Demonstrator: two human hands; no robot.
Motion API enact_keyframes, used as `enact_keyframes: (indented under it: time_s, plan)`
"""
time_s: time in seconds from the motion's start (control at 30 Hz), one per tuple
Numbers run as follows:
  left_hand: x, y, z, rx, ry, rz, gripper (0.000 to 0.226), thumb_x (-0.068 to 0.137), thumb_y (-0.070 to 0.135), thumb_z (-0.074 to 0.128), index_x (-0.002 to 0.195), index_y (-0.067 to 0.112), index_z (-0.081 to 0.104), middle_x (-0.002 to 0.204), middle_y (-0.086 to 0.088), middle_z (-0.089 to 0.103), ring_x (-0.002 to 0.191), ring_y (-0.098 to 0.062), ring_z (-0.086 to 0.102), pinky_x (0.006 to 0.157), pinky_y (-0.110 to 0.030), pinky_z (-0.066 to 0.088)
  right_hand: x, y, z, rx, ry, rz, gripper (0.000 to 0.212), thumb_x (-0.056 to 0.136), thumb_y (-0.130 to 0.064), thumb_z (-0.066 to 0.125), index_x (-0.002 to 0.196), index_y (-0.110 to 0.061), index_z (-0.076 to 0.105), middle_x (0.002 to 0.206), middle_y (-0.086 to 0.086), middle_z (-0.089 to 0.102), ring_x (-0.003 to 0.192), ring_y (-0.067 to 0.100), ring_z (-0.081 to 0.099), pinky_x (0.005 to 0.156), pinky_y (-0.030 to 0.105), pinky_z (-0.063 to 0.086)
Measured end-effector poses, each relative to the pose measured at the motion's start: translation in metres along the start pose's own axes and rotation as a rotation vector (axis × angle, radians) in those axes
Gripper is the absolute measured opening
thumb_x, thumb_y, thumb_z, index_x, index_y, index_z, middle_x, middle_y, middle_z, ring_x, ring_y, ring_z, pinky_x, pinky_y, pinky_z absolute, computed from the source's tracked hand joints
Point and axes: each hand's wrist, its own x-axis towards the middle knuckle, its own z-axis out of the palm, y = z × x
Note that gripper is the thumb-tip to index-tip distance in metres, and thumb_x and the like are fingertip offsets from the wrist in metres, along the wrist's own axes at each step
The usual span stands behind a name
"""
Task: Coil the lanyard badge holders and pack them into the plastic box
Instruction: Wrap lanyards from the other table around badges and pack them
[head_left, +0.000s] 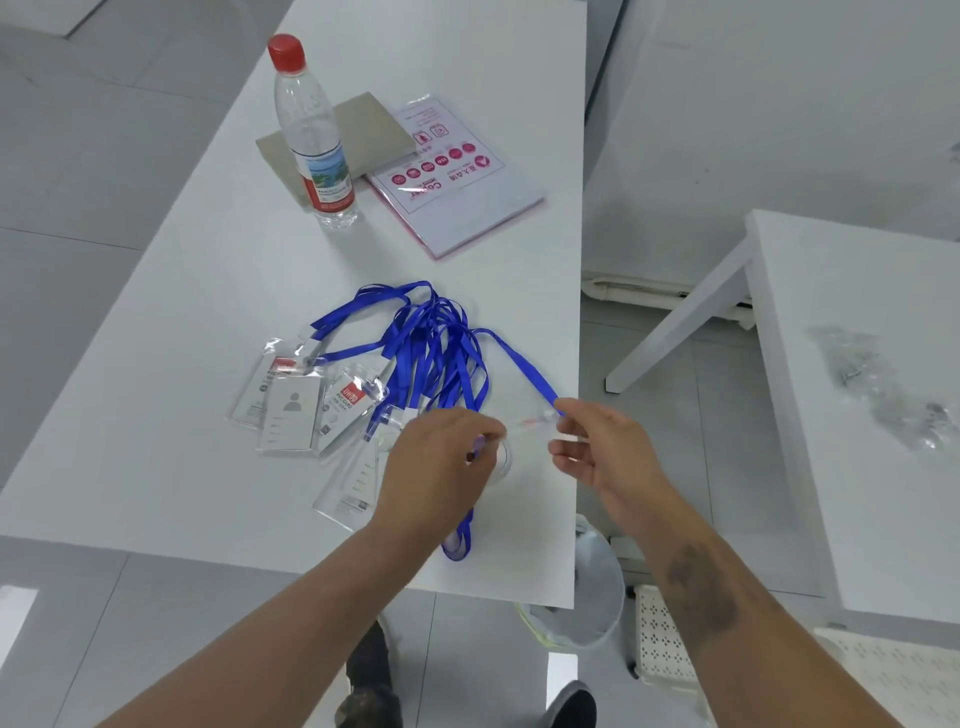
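A tangle of blue lanyards (431, 343) lies on the white table (182, 322). Several clear badge holders (291, 410) are spread to its left. My right hand (597, 447) pinches the clip end of one blue lanyard strap (524, 366), which runs up and left into the tangle. My left hand (441, 462) grips a clear badge holder (501, 460), with a transparent piece stretched between the two hands. A blue loop (460, 543) hangs below my left wrist near the table's front edge. No plastic box shows clearly.
A water bottle (311, 135) with a red cap stands at the back on a grey board (363, 130). A pink-printed plastic packet (457, 176) lies beside it. Another white table (857, 405) at the right carries clear plastic bags (893, 395). A bin (592, 592) sits below the table edge.
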Motion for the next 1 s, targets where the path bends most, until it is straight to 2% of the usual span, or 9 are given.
enact_keyframes:
  time_s: [0.13, 0.27, 0.4, 0.53, 0.67, 0.77, 0.83, 0.9, 1.0]
  plan:
    - [0.021, 0.026, -0.044, -0.594, -0.071, -0.394, 0.014, 0.092, 0.019, 0.066, 0.097, 0.031, 0.072, 0.088, 0.012, 0.074, 0.08, -0.003, 0.068, 0.066, -0.015, 0.055, -0.005, -0.02, 0.008, -0.274, 0.025, -0.233, 0.041, 0.101, -0.045, 0.042, 0.093, -0.025, 0.076, 0.092, -0.01, 0.066, 0.085, 0.007, 0.057, 0.082, 0.028, 0.047]
    - [0.038, 0.027, -0.064, -1.143, -0.24, -0.686, 0.018, 0.092, 0.015, 0.065, 0.109, 0.017, 0.072, 0.107, -0.005, 0.076, 0.095, -0.021, 0.073, 0.07, -0.026, 0.061, -0.01, -0.024, 0.024, -0.15, 0.002, -0.176, 0.038, 0.099, -0.053, 0.042, 0.094, -0.025, 0.067, 0.12, -0.006, 0.063, 0.113, 0.012, 0.058, 0.103, 0.031, 0.036]
    - [0.046, 0.026, -0.069, -1.449, -0.237, -0.805, 0.021, 0.095, 0.016, 0.062, 0.113, 0.007, 0.07, 0.109, -0.011, 0.074, 0.082, -0.018, 0.07, 0.059, -0.021, 0.058, -0.011, -0.014, 0.037, -0.023, -0.167, -0.245, 0.044, 0.103, -0.042, 0.041, 0.081, -0.023, 0.074, 0.081, 0.002, 0.072, 0.083, 0.018, 0.067, 0.104, 0.045, 0.043]
    - [0.052, 0.026, -0.068, -1.49, -0.233, -0.872, 0.028, 0.092, 0.016, 0.066, 0.117, 0.004, 0.068, 0.122, -0.017, 0.068, 0.094, -0.021, 0.066, 0.067, -0.022, 0.059, -0.02, -0.019, 0.055, -0.068, -0.045, -0.383, 0.004, 0.092, -0.018, 0.062, 0.093, -0.021, 0.064, 0.09, -0.004, 0.068, 0.085, 0.007, 0.061, 0.08, 0.022, 0.045]
    - [0.055, 0.026, -0.076, -1.457, -0.254, -0.821, 0.027, 0.089, 0.015, 0.067, 0.114, 0.006, 0.069, 0.118, -0.02, 0.068, 0.082, -0.018, 0.065, 0.055, -0.017, 0.055, -0.012, -0.03, 0.055, -0.193, 0.301, -0.674, 0.046, 0.077, -0.024, 0.08, 0.111, -0.027, 0.049, 0.119, -0.001, 0.051, 0.109, 0.012, 0.052, 0.089, 0.022, 0.046]
    - [0.057, 0.027, -0.084, -1.388, -0.298, -0.761, 0.022, 0.089, 0.013, 0.063, 0.11, 0.008, 0.068, 0.101, -0.012, 0.07, 0.068, -0.014, 0.067, 0.05, -0.016, 0.051, 0.0, -0.034, 0.051, -0.314, 0.148, -0.889, 0.059, 0.076, -0.014, 0.076, 0.124, -0.036, 0.049, 0.13, -0.005, 0.049, 0.122, 0.011, 0.049, 0.099, 0.025, 0.043]
    - [0.061, 0.028, -0.086, -1.369, -0.311, -0.706, 0.026, 0.091, 0.013, 0.062, 0.116, 0.008, 0.066, 0.103, -0.01, 0.072, 0.076, -0.017, 0.07, 0.056, -0.021, 0.056, 0.001, -0.035, 0.055, -0.195, -0.07, -0.795, 0.036, 0.084, -0.005, 0.07, 0.106, -0.033, 0.062, 0.107, -0.005, 0.063, 0.099, 0.002, 0.062, 0.084, 0.016, 0.048]
    - [0.066, 0.03, -0.086, -1.343, -0.272, -0.655, 0.03, 0.091, 0.015, 0.064, 0.12, 0.008, 0.066, 0.112, -0.011, 0.073, 0.095, -0.027, 0.07, 0.075, -0.032, 0.059, -0.008, -0.038, 0.06, -0.364, -0.085, -0.669, 0.017, 0.095, -0.011, 0.059, 0.102, -0.025, 0.065, 0.095, -0.007, 0.068, 0.08, -0.005, 0.062, 0.07, 0.006, 0.045]
    - [0.072, 0.031, -0.082, -1.203, -0.091, -0.599, 0.023, 0.091, 0.016, 0.067, 0.112, 0.011, 0.071, 0.104, -0.01, 0.076, 0.093, -0.026, 0.072, 0.07, -0.03, 0.062, -0.02, -0.033, 0.062, -0.645, -0.134, -0.641, 0.018, 0.099, -0.032, 0.048, 0.095, -0.021, 0.062, 0.087, -0.007, 0.069, 0.076, 0.004, 0.06, 0.068, 0.017, 0.046]
